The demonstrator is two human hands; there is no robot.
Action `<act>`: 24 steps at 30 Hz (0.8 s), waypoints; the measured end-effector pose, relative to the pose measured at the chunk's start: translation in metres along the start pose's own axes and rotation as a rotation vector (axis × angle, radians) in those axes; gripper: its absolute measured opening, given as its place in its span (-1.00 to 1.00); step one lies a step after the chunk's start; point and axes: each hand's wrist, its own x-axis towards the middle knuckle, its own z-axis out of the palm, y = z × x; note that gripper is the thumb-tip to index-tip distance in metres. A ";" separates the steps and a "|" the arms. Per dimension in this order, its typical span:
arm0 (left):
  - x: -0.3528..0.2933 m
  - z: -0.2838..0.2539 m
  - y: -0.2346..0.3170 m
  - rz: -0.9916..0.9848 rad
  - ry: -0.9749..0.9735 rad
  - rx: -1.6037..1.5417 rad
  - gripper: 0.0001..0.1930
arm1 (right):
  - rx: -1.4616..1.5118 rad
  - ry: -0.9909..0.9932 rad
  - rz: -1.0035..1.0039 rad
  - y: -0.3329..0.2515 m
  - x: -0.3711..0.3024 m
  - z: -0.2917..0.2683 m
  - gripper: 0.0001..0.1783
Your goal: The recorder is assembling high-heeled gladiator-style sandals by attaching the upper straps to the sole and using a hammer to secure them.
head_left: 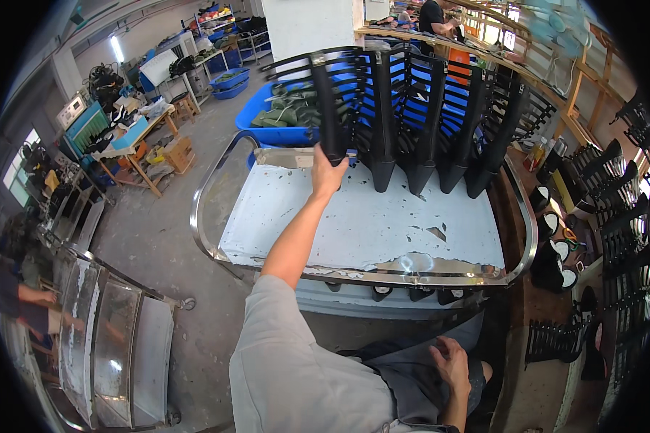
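My left hand (328, 172), arm stretched forward, is closed around the lower end of a black strappy boot (328, 108) above the far left of a cart. That boot is smeared by motion. To its right, several similar black boots with rows of straps (427, 133) stand in a line along the far side of the cart top (354, 224). My right hand (451, 363) hangs low by my lap, fingers loosely bent and apart, holding nothing.
A shiny metal rail (440, 278) rims the cart. Behind it sits a blue tub (256, 119) of green pieces. More strappy footwear (617, 224) lines the bench on the right. Another cart (115, 346) stands at lower left, beside a person's arm (36, 294).
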 end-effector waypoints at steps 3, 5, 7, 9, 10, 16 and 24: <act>0.000 0.018 0.002 0.080 -0.138 0.112 -0.13 | 0.031 0.008 0.014 0.002 -0.004 -0.001 -0.62; -0.007 0.023 -0.006 0.096 -0.105 0.111 -0.13 | 0.055 0.020 0.019 -0.002 -0.007 -0.001 -0.62; -0.010 0.024 -0.008 0.113 -0.075 0.104 -0.13 | 0.068 0.029 0.020 -0.007 -0.012 -0.003 -0.60; -0.009 0.015 -0.009 -0.084 -0.102 0.010 -0.17 | 0.104 0.041 0.069 0.004 -0.023 -0.001 -0.60; -0.006 0.009 -0.010 -0.081 -0.103 0.009 -0.17 | 0.144 0.045 0.109 0.009 -0.029 -0.001 -0.59; -0.006 0.025 -0.003 -0.132 -0.041 0.100 -0.27 | 0.164 0.068 0.233 0.023 -0.049 -0.012 -0.61; 0.000 0.022 -0.052 0.191 -0.249 0.286 -0.42 | 0.242 0.325 0.251 0.038 -0.077 -0.094 -0.64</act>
